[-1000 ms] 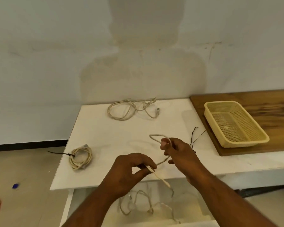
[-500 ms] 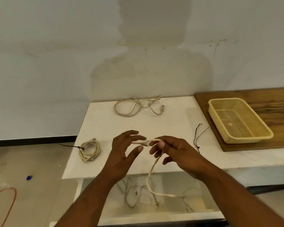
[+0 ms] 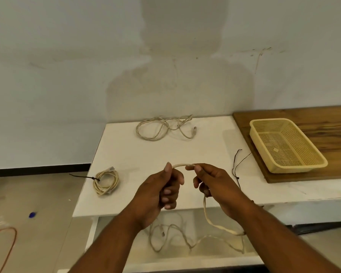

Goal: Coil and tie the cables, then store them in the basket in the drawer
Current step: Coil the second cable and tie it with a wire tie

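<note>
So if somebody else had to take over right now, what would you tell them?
Left hand and right hand both pinch one cable; its rest hangs into the open drawer.
Tied coil sits on the table's left edge. Loose cable lies at the back. Black ties lie right of the hands. Basket is empty, on the wooden board, not in the drawer.
Done: one coil tied.
Left: coil and tie two cables, store everything.
</note>
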